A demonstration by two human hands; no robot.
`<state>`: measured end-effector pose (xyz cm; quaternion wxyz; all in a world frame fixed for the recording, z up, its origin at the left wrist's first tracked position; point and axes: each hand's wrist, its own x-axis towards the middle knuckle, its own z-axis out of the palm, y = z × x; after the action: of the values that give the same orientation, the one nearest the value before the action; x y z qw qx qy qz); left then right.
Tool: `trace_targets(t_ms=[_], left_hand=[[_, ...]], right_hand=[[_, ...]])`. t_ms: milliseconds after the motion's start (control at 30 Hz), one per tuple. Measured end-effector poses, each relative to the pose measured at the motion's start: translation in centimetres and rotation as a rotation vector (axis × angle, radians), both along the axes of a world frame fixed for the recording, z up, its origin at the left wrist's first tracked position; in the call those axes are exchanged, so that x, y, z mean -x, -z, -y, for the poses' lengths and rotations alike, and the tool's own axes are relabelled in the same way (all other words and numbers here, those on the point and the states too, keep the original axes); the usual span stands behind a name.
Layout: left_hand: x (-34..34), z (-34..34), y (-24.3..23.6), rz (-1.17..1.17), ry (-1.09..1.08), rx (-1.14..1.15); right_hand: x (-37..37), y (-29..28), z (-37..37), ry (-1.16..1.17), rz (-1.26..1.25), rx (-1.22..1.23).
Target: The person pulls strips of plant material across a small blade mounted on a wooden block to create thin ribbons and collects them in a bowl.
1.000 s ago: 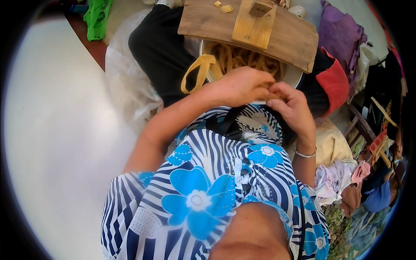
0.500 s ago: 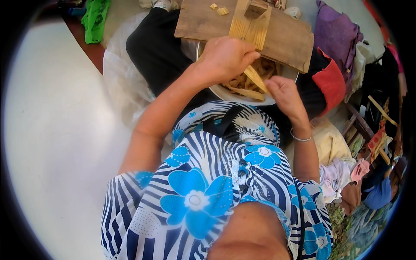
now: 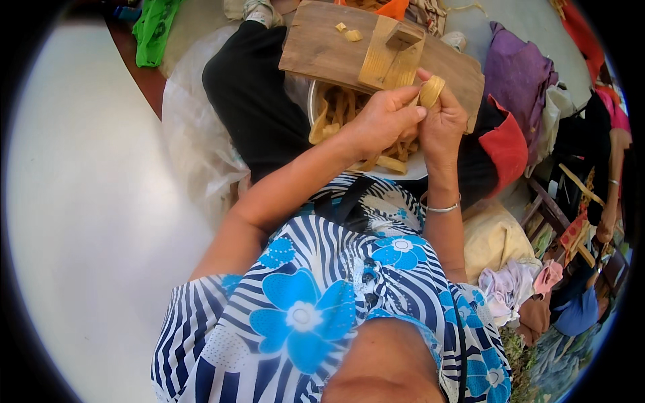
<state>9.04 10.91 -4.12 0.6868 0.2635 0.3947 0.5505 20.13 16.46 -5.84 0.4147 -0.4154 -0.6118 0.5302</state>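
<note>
A flat yellowish strip is bent into a small loop between my hands, just over the near right part of the wooden board. My left hand pinches it from the left, thumb against fingers. On the other side my right hand grips the loop, its fingertips wrapped around it. Beneath my wrists a pale bowl holds several more such strips, curled and tangled. The wooden board lies across the bowl, with a lighter wooden piece and upright block on it.
Two small yellow pieces lie on the board. Clear plastic sheeting spreads at left, beside a green bag. Purple cloth, red cloth and a cream sack are on the right. Another person's arm shows at the far right.
Half a second ago the strip was stretched straight between my hands over the bowl; now it is looped. My right hand has risen, and my left hand has come down and right to meet it.
</note>
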Motion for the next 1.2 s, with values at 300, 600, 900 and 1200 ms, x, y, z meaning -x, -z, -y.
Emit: trace_targets(t_ms=[300, 600, 900, 1200], left_hand=[[1.5, -0.1, 1.9, -0.709, -0.003, -0.099], [1.1, 0.4, 3.9, -1.105, -0.313, -0.557], [1.1, -1.1, 1.5, -1.136, -0.089, -0.217], [2.6, 1.5, 3.3, -0.343, 0.025, 0.205]], right_hand=[[-1.6, 0.7, -0.8, -0.014, 0.302, -0.299], [-1.2, 0.9, 1.6, -0.089, -0.46, 0.945], [-1.1, 2.8, 0.7, -0.03, -0.058, 0.116], [-2.7, 1.4, 0.3, 0.029, 0.006, -0.039]])
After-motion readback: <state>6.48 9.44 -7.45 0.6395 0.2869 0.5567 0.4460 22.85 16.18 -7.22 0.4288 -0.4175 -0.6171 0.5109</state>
